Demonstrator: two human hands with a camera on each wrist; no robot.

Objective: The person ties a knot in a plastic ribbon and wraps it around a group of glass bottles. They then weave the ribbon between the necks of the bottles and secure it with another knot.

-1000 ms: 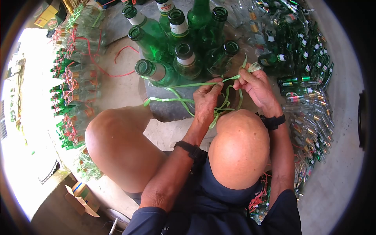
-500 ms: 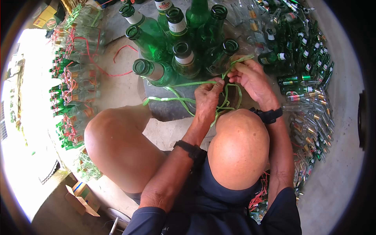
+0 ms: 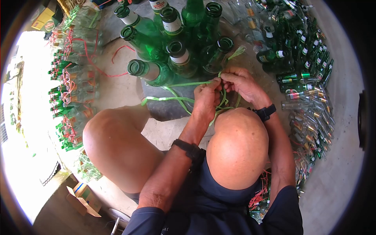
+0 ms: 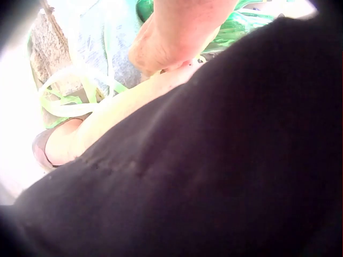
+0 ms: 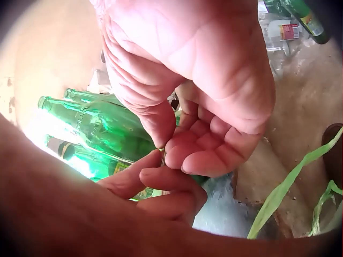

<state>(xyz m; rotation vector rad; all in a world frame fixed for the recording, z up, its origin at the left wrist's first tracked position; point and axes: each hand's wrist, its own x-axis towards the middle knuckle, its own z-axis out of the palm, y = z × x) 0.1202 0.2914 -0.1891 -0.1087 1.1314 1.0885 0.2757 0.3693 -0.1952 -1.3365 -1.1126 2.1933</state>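
My left hand (image 3: 206,98) pinches a light green plastic strip (image 3: 188,84) between thumb and forefinger in front of the bottles. Right beside it, my right hand (image 3: 243,84) pinches the same strip, thumb against forefinger, its frayed end (image 3: 237,52) sticking up beyond. Fingertips of both hands meet in the right wrist view, where the right hand (image 5: 187,69) comes down from above and the left hand (image 5: 166,193) lies below. The strip runs along the front of a cluster of upright green glass bottles (image 3: 182,64). Loose strip loops (image 3: 178,100) hang over the dark slab (image 3: 164,109).
Many green and clear bottles (image 3: 303,82) lie piled on the right. Rows of bottles bound with red strip (image 3: 72,98) stand at left. A bent knee (image 3: 237,149) rises just below the hands. An open cardboard box (image 3: 84,199) sits at lower left.
My right hand has moved left and in to the left hand's fingertips, bringing the strip with it. The left hand has stayed nearly in place, still pinching the strip.
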